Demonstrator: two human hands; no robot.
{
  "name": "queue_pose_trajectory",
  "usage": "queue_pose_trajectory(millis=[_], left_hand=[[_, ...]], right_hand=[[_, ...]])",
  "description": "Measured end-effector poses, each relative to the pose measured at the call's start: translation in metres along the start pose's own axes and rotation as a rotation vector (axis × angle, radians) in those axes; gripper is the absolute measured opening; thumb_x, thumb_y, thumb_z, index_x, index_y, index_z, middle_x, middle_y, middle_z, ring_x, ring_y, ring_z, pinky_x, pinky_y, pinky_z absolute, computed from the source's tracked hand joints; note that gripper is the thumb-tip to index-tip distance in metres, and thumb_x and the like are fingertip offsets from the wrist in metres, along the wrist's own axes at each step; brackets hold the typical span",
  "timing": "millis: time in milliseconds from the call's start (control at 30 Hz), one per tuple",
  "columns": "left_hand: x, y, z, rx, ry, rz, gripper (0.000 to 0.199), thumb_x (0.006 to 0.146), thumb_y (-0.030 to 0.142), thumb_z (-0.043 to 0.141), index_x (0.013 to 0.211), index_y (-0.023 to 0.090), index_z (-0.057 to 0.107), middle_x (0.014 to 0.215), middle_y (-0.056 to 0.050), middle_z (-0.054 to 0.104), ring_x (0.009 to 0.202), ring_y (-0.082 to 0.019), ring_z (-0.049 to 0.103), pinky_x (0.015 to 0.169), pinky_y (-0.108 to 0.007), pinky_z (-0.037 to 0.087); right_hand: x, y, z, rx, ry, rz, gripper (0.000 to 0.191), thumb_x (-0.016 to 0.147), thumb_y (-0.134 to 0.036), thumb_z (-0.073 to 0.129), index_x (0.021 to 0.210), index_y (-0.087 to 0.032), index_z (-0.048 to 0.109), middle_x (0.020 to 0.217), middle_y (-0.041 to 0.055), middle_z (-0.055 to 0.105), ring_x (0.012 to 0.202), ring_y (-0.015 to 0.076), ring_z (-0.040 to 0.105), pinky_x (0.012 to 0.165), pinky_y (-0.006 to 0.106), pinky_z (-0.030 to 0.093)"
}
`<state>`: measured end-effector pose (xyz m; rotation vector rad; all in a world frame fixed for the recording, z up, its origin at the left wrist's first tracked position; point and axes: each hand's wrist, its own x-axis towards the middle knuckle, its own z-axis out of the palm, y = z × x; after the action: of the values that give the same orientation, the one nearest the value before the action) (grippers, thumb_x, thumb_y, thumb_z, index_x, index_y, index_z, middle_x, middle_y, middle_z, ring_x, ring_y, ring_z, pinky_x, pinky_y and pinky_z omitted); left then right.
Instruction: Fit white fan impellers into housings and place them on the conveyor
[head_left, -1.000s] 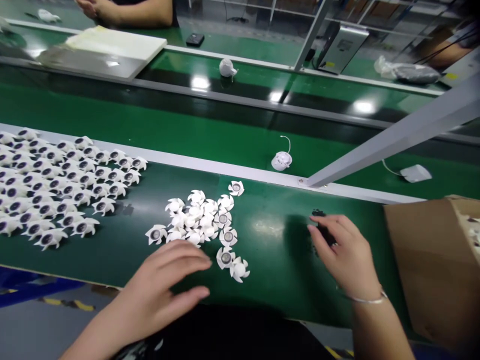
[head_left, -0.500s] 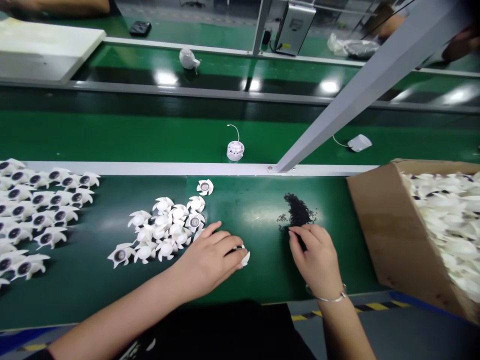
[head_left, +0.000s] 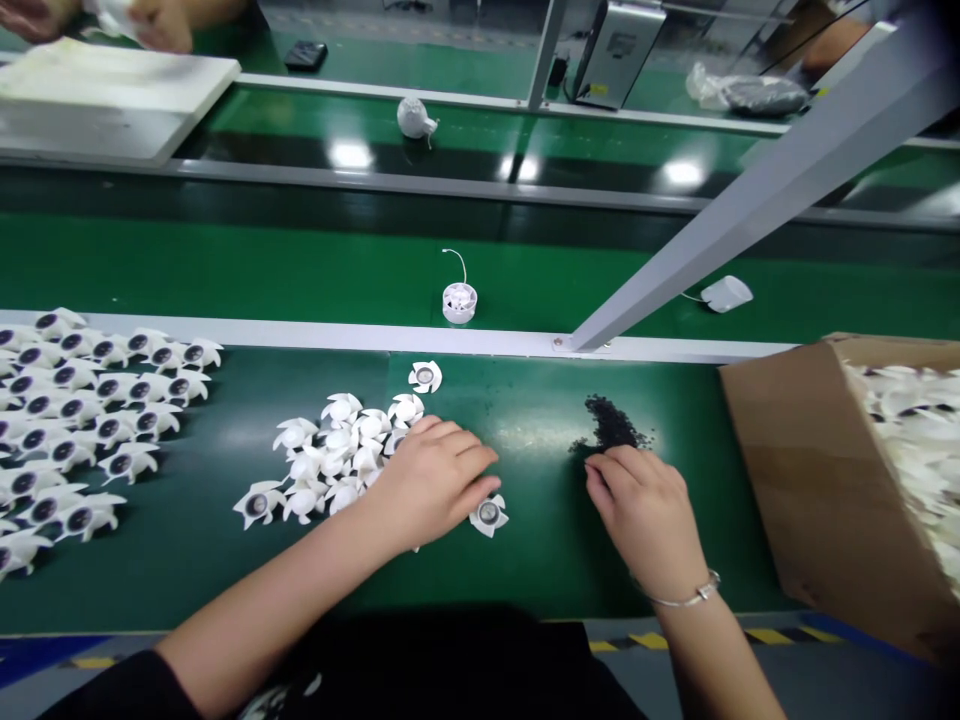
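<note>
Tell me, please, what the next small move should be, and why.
Perhaps the right hand should pinch one bit from the pile of tiny black pieces: it sits at the near edge, and a white fan impeller lies grey centre up beside the left hand.

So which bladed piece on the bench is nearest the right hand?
The piece beside the thumb of the left hand; all others there lie farther left.

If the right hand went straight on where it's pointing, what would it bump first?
The right hand would probably meet the pile of tiny black pieces first; it may be touching some; depth is unclear.
</note>
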<state>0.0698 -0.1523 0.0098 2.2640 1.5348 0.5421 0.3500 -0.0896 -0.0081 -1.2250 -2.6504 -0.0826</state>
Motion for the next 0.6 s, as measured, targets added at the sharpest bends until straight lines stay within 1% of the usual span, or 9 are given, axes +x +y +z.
queue_pose_trajectory(millis=[67, 133, 167, 233, 333, 467, 600], left_hand=[[-0.006, -0.004, -0.004, -0.075, -0.051, 0.115, 0.034, 0.095, 0.048, 0.057, 0.113, 0.021, 0.066, 0.104, -0.004, 0.071, 0.097, -0.021, 0.062, 0.088, -0.038, 0.038], [-0.011, -0.007, -0.004, -0.102, -0.068, 0.188, 0.043, 0.09, 0.055, 0.061, 0.114, 0.02, 0.065, 0.104, -0.004, 0.07, 0.098, -0.021, 0.061, 0.092, -0.039, 0.037], [-0.013, -0.007, -0.003, -0.096, -0.069, 0.211, 0.044, 0.088, 0.056, 0.063, 0.113, 0.02, 0.066, 0.103, -0.004, 0.07, 0.097, -0.021, 0.061, 0.092, -0.04, 0.036], [-0.015, -0.007, 0.001, -0.064, -0.079, 0.242, 0.038, 0.088, 0.053, 0.065, 0.107, 0.02, 0.067, 0.101, -0.003, 0.07, 0.095, -0.021, 0.061, 0.093, -0.04, 0.035], [-0.015, -0.006, 0.006, -0.02, -0.086, 0.25, 0.029, 0.09, 0.045, 0.064, 0.106, 0.021, 0.067, 0.1, -0.003, 0.07, 0.093, -0.021, 0.061, 0.094, -0.04, 0.034], [-0.015, -0.007, 0.007, -0.004, -0.071, 0.209, 0.031, 0.093, 0.043, 0.061, 0.114, 0.02, 0.065, 0.103, -0.005, 0.07, 0.096, -0.022, 0.061, 0.094, -0.04, 0.035], [-0.016, -0.01, 0.007, -0.02, -0.058, 0.168, 0.032, 0.092, 0.043, 0.062, 0.115, 0.02, 0.066, 0.104, -0.004, 0.069, 0.097, -0.022, 0.061, 0.094, -0.04, 0.035]], right_hand=[[0.004, -0.001, -0.002, -0.054, -0.018, -0.015, 0.016, 0.096, -0.02, 0.054, 0.09, -0.015, 0.069, 0.089, 0.0062, 0.065, 0.079, 0.021, 0.054, 0.07, 0.035, 0.036], [0.007, -0.002, -0.003, -0.088, -0.022, -0.021, 0.016, 0.096, -0.02, 0.054, 0.089, -0.015, 0.069, 0.087, 0.0061, 0.065, 0.079, 0.0213, 0.053, 0.069, 0.036, 0.035], [0.008, -0.002, -0.003, -0.098, -0.022, -0.022, 0.016, 0.096, -0.02, 0.055, 0.089, -0.015, 0.069, 0.087, 0.0063, 0.064, 0.078, 0.0215, 0.053, 0.069, 0.035, 0.036], [0.01, -0.003, -0.003, -0.107, -0.021, -0.03, 0.016, 0.096, -0.02, 0.055, 0.089, -0.014, 0.069, 0.087, 0.0068, 0.064, 0.079, 0.0217, 0.053, 0.069, 0.035, 0.037], [0.009, -0.004, -0.004, -0.124, -0.021, -0.051, 0.018, 0.097, -0.019, 0.054, 0.091, -0.013, 0.07, 0.086, 0.0076, 0.064, 0.078, 0.0219, 0.052, 0.071, 0.035, 0.039], [0.008, -0.007, -0.005, -0.13, -0.005, -0.068, 0.019, 0.097, -0.02, 0.054, 0.09, -0.012, 0.07, 0.085, 0.0075, 0.063, 0.077, 0.0222, 0.052, 0.071, 0.036, 0.04], [0.011, -0.006, -0.003, -0.131, -0.019, -0.052, 0.019, 0.096, -0.02, 0.054, 0.087, -0.012, 0.069, 0.082, 0.0083, 0.062, 0.076, 0.0227, 0.053, 0.071, 0.036, 0.042]])
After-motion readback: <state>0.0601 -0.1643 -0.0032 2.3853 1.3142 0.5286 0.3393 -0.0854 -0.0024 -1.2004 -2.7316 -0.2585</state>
